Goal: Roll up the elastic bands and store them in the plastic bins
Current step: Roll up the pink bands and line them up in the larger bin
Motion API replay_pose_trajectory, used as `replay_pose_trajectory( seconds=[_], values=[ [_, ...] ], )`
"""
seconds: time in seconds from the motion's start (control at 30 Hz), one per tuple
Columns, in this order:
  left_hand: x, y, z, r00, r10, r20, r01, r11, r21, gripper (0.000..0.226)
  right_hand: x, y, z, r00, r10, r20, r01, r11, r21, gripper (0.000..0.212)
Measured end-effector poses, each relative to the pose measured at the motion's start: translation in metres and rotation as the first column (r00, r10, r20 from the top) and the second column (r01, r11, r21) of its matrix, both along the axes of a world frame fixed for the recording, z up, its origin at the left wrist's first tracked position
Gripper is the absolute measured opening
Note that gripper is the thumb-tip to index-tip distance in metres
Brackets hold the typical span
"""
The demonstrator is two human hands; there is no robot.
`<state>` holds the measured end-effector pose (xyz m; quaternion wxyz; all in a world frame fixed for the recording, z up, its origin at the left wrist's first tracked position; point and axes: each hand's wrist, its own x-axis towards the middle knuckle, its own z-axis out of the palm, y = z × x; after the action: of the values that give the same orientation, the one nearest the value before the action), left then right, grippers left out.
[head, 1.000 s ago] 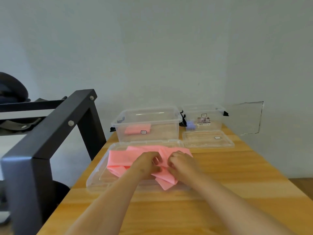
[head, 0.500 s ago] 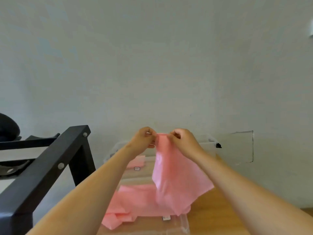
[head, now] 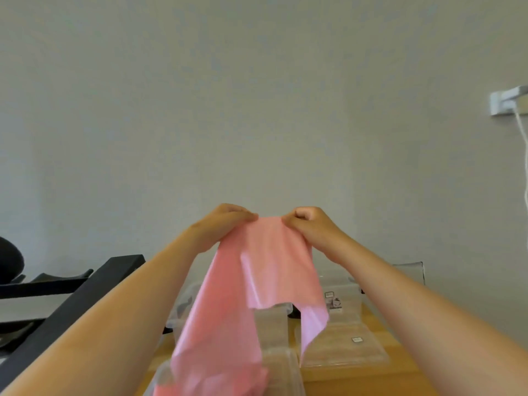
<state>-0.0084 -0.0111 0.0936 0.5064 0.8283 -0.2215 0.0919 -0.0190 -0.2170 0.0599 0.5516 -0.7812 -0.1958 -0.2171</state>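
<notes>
A pale, bare wall fills most of the view, with a white fixture and its cable at the far right and a black frame low on the left. Along the bottom runs a wooden desk.

The person holds a pink elastic band up in front of the wall by its top edge. The left hand pinches one top corner between thumb and curled fingers. The right hand pinches the other corner the same way, its fingers bunched tight. The two hands are near each other, with the top edge drawn fairly straight between them.

The band hangs down, doubled, with a shorter flap in front. Its lower end trails into a shallow clear lid at the bottom edge of the view. Behind it stand the left bin, mostly hidden, and the right bin, with a flat lid lying in front of the right one.

The step in hand looks like shaking the band out and squaring it before any rolling begins; none of it is rolled yet. The next move probably calls for getting the folded flap to drop free so the band hangs single. After that comes turning the pinched edge over on itself with even tension from both hands. Slack, stretchy material like this could easily roll crooked.
</notes>
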Motion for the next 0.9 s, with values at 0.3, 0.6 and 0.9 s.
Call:
replay_pose_trajectory(
  seconds=[0.3,0.6,0.9],
  values=[
    [0.032,0.006,-0.183,0.973,0.061,-0.223,-0.002,0.967,0.255,0.026,0.012,-0.008,-0.166,0.857,-0.190,-0.479,-0.160,0.785,-0.598,0.027],
    [0.001,0.035,-0.256,0.931,0.101,-0.352,0.067,0.898,0.436,0.007,0.012,0.024,-0.248,0.860,-0.098,-0.501,-0.235,0.796,-0.558,0.024],
    [-0.017,0.050,-0.295,0.919,0.234,-0.317,0.031,0.759,0.650,0.033,0.031,0.053,-0.286,0.919,-0.096,-0.383,-0.232,0.654,-0.720,0.040]
  ],
)
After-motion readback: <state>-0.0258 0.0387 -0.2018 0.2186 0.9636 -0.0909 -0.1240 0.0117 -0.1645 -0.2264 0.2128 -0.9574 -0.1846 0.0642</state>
